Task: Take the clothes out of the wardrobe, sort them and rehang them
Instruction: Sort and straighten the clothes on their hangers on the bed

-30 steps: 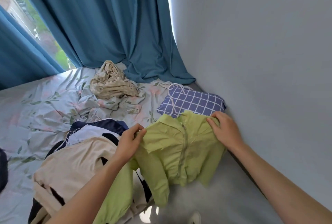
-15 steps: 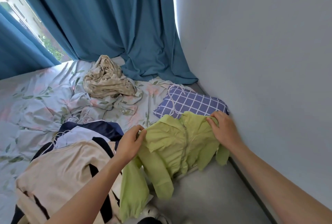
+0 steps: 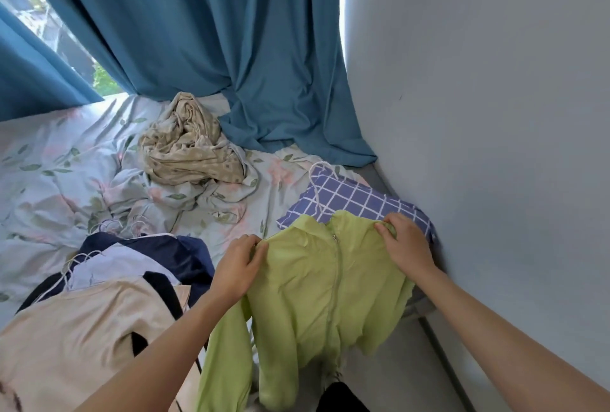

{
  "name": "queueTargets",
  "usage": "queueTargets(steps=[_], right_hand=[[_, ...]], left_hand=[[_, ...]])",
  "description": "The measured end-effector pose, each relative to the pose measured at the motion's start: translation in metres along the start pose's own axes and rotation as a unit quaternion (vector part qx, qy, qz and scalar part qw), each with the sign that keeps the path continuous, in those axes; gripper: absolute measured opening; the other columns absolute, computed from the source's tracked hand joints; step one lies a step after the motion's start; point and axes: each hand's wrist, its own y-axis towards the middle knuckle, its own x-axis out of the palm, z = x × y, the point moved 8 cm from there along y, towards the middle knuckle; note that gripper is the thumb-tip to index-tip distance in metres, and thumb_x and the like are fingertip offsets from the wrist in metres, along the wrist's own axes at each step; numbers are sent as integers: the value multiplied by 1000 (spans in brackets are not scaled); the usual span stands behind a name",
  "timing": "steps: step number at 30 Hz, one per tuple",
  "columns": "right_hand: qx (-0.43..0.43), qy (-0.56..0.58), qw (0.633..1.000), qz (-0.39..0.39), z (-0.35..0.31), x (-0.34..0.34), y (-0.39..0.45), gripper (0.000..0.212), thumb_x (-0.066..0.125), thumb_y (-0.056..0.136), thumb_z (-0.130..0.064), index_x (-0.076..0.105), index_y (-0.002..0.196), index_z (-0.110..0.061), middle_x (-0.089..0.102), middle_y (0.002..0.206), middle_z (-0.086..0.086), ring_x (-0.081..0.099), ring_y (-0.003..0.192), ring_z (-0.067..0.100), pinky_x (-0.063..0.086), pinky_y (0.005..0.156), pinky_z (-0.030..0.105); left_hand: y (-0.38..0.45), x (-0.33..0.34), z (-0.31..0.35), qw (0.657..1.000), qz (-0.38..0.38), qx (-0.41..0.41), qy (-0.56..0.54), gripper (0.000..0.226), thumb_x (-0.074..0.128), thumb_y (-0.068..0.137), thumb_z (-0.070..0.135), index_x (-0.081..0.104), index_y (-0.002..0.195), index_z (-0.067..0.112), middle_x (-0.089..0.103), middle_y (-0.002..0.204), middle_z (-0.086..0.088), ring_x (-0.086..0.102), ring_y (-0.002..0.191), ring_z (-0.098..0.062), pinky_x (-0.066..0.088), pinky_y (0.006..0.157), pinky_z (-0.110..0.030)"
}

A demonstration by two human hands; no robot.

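Both hands hold up a lime-green zip jacket (image 3: 326,296) by its shoulders over the near edge of the bed: the left hand (image 3: 238,267) pinches the left shoulder seam, the right hand (image 3: 405,244) grips the right one, fingers curled into the cloth. Its sleeves dangle toward the floor. Behind it lies a blue checked pillow (image 3: 355,202) against the wall. To the left sits a pile of clothes (image 3: 109,282) on white hangers, cream on top, navy beneath. Farther back, a crumpled beige garment (image 3: 185,147) rests on the floral bedsheet (image 3: 49,180) by the teal curtain (image 3: 214,31).

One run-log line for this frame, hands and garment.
left hand: pinches shoulder of lime-green zip-up jacket | right hand: grips other shoulder | jacket: on white hanger
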Motion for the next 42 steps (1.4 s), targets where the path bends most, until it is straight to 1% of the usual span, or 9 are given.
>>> queueTargets(steps=[7,11,17,23,28,30,33,37,42], right_hand=[[-16,8,997,-80,42,67,108,22,56,105,-38,57,89,-24,57,85,-10,57,79,10,41,64,32],[-18,-1,994,-112,76,125,172,27,55,106,-39,54,84,-25,56,84,-9,56,77,11,39,62,34],[-22,-7,992,-127,137,231,241,26,56,106,-38,54,85,-23,58,86,-6,57,80,17,47,71,40],[-15,-10,993,-115,171,300,297,31,55,106,-35,51,82,-17,56,82,0,55,78,23,36,65,38],[8,-44,992,-116,191,333,310,25,58,104,-32,57,88,-12,61,92,7,59,91,31,42,72,40],[-10,-90,992,-84,182,329,299,17,60,103,-29,60,102,-12,62,105,10,57,102,33,48,82,46],[-79,-148,985,-36,143,315,278,26,63,99,-25,60,121,-10,59,117,12,53,111,33,48,92,47],[-123,-120,984,-56,85,312,244,33,61,101,-26,57,131,-12,54,127,5,49,117,26,46,101,42],[-139,-70,981,-111,19,342,199,37,66,98,-28,60,130,-11,57,126,7,52,120,30,46,104,46]], left_hand=[[79,45,-31,997,12,-62,47,23,53,105,47,53,94,27,51,90,12,48,91,-15,43,78,-38],[136,83,-73,995,19,-69,63,29,46,107,49,45,85,29,51,85,9,47,86,-15,44,73,-38],[210,145,-151,993,35,-76,81,37,39,110,41,44,80,19,52,78,3,48,76,-17,44,68,-42],[272,179,-204,988,64,-77,119,32,43,110,34,47,84,15,52,82,-1,50,81,-26,40,68,-43],[294,204,-238,974,25,-101,201,27,51,105,35,62,119,14,56,105,-7,51,109,-34,39,94,-47],[283,205,-242,968,5,-114,223,35,53,103,35,61,133,19,55,115,-8,48,121,-35,40,100,-49],[252,191,-241,971,-3,-126,203,41,53,104,36,57,142,21,56,125,-5,48,125,-31,47,95,-47],[205,158,-242,973,7,-137,185,42,53,104,38,57,143,22,59,126,-3,49,126,-30,48,95,-47],[153,108,-269,971,43,-154,176,41,52,105,42,57,142,25,60,124,0,51,120,-27,47,89,-46]])
